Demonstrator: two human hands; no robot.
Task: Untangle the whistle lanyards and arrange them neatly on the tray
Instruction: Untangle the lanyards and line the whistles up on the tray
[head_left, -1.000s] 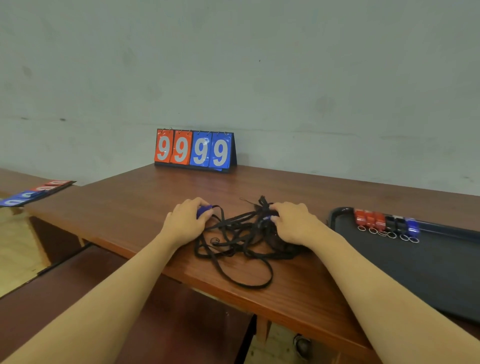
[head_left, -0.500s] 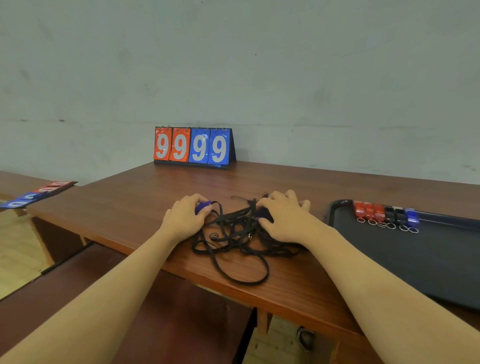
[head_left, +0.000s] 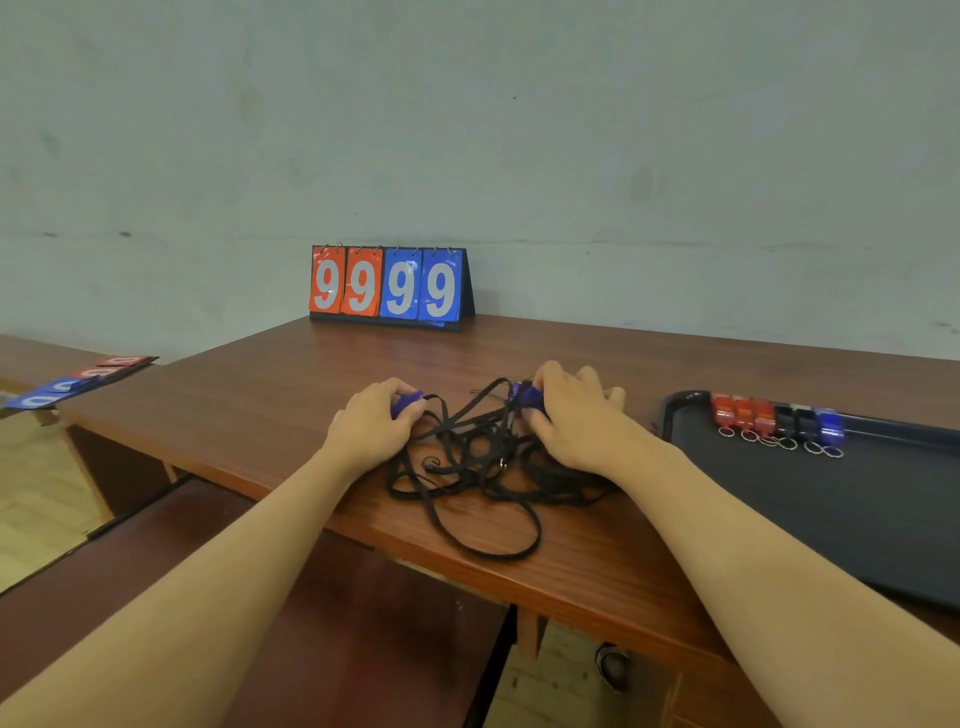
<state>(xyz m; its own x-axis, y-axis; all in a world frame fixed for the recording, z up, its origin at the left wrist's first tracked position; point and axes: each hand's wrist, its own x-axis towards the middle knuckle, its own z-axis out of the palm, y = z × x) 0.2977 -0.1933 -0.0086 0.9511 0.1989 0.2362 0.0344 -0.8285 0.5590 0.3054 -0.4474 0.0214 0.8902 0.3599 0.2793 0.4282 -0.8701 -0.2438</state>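
Black lanyards (head_left: 467, 467) between both hands

Both bare forearms reached forward, converging slightly. Left hand (head_left: 371, 428) lay knuckles up, fingers curled round a small blue whistle (head_left: 406, 404). Right hand (head_left: 574, 418) lay palm down, thumb and forefinger pinching a second blue whistle (head_left: 527, 396), other fingers extended.

Both hands (head_left: 373, 426) (head_left: 576, 421) grip blue whistles (head_left: 406, 402) amid tangled lanyards (head_left: 467, 462).
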